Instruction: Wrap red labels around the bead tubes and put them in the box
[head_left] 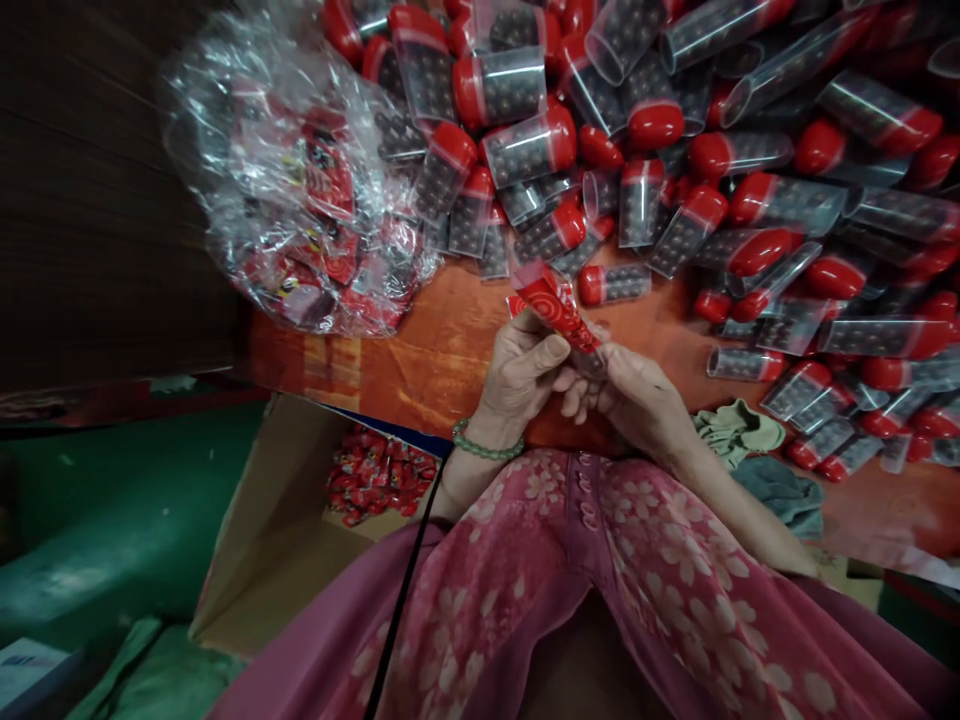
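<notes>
My left hand (517, 370), with a green bead bracelet at the wrist, is closed with its thumb along a red printed plastic sleeve (553, 305). The sleeve's upper end stands open as a flattened tube. A clear piece, seemingly a container (589, 362), shows at its lower end, partly hidden by fingers. My right hand (641, 395) pinches that lower end; how much each hand grips is partly hidden. Just beyond lies a red-capped clear container (615, 284) of dark beads on the orange tabletop (442, 330).
A large pile of red-capped clear containers (517, 85) covers the back and right. At the back left sits a clear plastic bag (300, 200) of red printed sleeves. Below left, an open cardboard box (255, 540) holds many red-wrapped pieces (382, 470). Cloths (739, 430) lie at right.
</notes>
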